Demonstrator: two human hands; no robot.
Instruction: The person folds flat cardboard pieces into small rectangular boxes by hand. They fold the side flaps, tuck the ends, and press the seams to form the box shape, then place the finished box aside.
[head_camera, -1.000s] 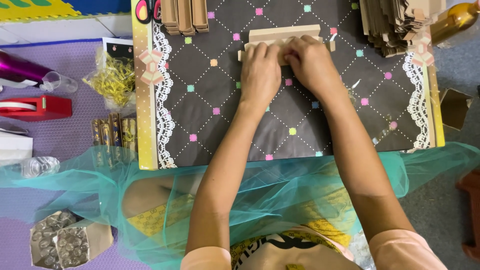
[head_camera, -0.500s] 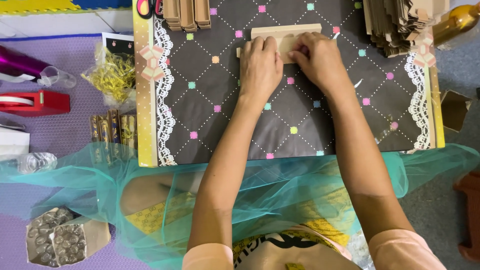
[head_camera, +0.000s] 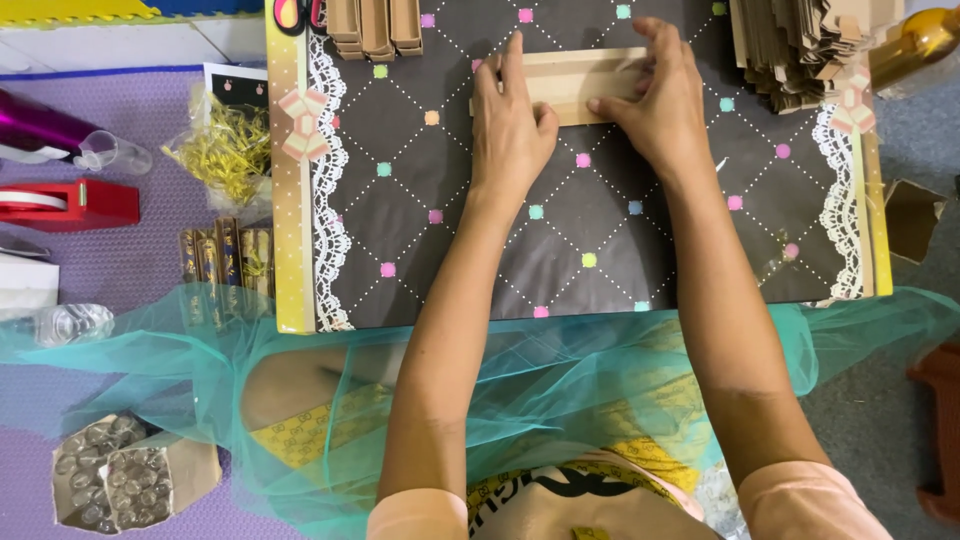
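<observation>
Both our hands press one flat kraft cardboard blank (head_camera: 570, 85) at the far end of the dark dotted board (head_camera: 480, 230); left hand (head_camera: 510, 125) lies flat, fingers spread; right hand (head_camera: 655, 100) curls, pinching its fold; folded pieces (head_camera: 375, 25) sit beyond, an unfolded stack (head_camera: 790, 50) waits

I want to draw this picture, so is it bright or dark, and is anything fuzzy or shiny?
Head view: bright, even light with only faint shadows under the left hand and right hand on the tan cardboard piece; hands and dotted dark board look sharp; the purple foil roll and amber bottle glint; the edges bend slightly, as wide lenses do.
</observation>
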